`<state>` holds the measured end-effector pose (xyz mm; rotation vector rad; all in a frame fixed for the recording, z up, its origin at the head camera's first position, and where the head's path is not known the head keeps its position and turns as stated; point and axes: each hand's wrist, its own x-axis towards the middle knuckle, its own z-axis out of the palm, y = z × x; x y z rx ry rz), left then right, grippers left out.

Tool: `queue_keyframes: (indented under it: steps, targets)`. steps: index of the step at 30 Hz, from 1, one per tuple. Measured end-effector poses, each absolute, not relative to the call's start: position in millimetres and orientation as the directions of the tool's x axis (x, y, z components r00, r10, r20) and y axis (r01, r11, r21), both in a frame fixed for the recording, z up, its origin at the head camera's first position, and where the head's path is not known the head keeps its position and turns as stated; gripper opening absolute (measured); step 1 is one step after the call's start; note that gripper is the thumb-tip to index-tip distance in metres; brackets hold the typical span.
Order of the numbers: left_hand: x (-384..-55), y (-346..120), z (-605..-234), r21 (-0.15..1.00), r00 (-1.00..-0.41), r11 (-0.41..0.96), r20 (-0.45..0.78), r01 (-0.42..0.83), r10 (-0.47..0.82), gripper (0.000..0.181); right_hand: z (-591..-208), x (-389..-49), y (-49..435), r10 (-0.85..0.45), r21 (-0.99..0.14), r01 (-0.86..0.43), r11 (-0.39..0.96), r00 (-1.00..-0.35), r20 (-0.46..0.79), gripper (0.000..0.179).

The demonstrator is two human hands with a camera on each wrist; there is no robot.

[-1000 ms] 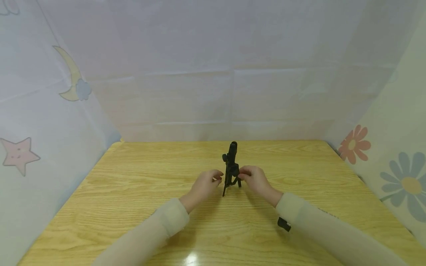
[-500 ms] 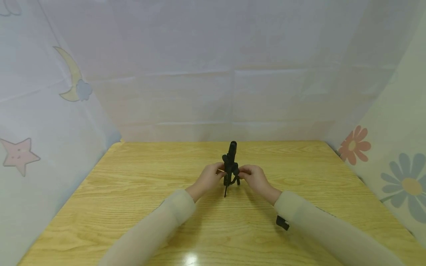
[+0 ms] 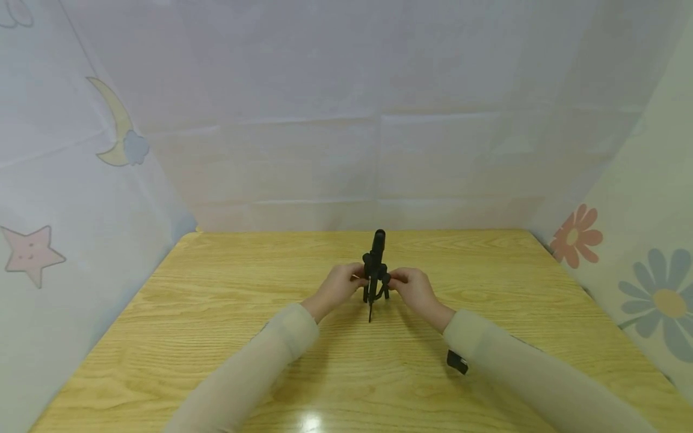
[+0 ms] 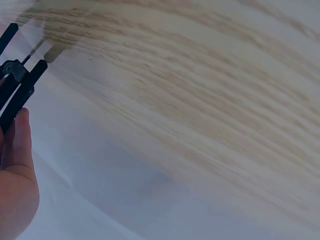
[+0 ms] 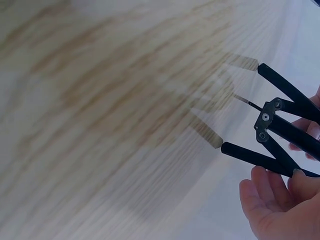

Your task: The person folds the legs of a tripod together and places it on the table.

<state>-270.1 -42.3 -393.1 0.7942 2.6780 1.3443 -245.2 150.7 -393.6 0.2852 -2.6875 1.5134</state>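
Note:
A small black tripod [image 3: 378, 246] stands upright on the wooden table, between my two hands. My left hand [image 3: 337, 287] pinches it from the left, low on its body. From the right, my right hand [image 3: 418, 293] holds another of its legs between thumb and fingers. In the right wrist view the tripod's legs are partly spread from a centre hub [image 5: 266, 116] with hinged braces, and a thin rod points down from that hub. The left wrist view catches one leg [image 4: 22, 95] at its left edge, with fingertips against it. Part of the left hand is hidden behind the tripod.
The wooden table [image 3: 206, 288] runs back to a pale cloth wall [image 3: 303, 156]. Printed cloth hangs on both sides. A small black block [image 3: 457, 362] shows beneath the right sleeve.
My left hand has moved right and slightly away from me, onto the tripod. The tripod has turned a little, its near lower tip shifting right. My right hand has barely moved.

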Motion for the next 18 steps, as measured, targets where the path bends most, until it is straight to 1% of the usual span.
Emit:
queue_keyframes:
  steps: [8, 12, 18]
  targets:
    - [-271.4, -44.8, -391.3, 0.754, -0.854, 0.491, 0.176, 0.437, 0.490, 0.016, -395.0, -247.0, 147.7, -0.113, -0.836, -0.173, 0.521, -0.985, 0.134, 0.017]
    - [-272.3, -45.2, -391.2, 0.736, -0.837, 0.494, 0.179, 0.462, 0.517, 0.013, -395.1, -245.8, 145.0, -0.112, -0.846, -0.168, 0.506, -0.985, 0.129, 0.018]
    - [-272.2, -44.9, -390.6, 0.720, -0.833, 0.505, 0.185, 0.476, 0.522, 0.012, -392.8, -242.4, 141.7, -0.126, -0.855, -0.182, 0.485, -0.982, 0.138, 0.017]
